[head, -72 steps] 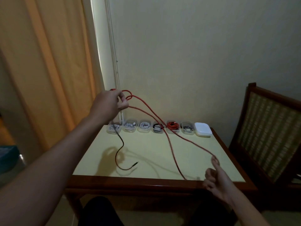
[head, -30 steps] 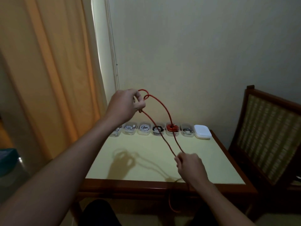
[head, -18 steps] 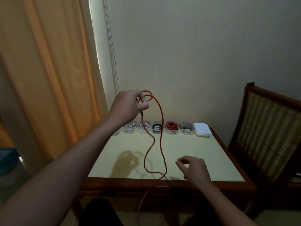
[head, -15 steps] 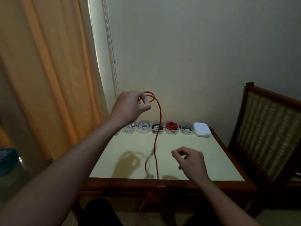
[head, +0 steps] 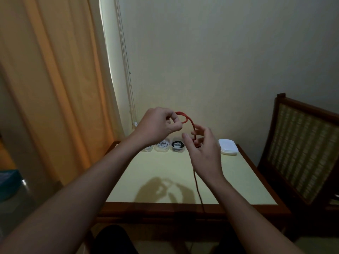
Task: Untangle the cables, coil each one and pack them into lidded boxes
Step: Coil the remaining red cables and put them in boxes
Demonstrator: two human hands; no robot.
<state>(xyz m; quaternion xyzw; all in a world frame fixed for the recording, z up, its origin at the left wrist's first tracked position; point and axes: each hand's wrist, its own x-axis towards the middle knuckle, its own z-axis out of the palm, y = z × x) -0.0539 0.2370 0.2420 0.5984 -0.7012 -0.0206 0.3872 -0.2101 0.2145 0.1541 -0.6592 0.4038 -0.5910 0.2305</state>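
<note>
The yellow table [head: 165, 171] bears clear boxes [head: 178, 151] at its far edge, holding coiled white and black cables [head: 177, 144]. Above the table, the left hand [head: 157, 125] pinches the red cable [head: 190, 121]; the right hand [head: 205, 149] curls round it.

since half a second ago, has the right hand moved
Yes. The right hand rose from low over the table to the red cable, now overlapping the row of boxes.

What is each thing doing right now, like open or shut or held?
red cable, partly looped, held up by both hands, tail hanging down.
left hand, pinches the loops.
right hand, fingers curled round the cable.
clear boxes, lids off, coiled cables inside.
white box, looks shut.
</note>
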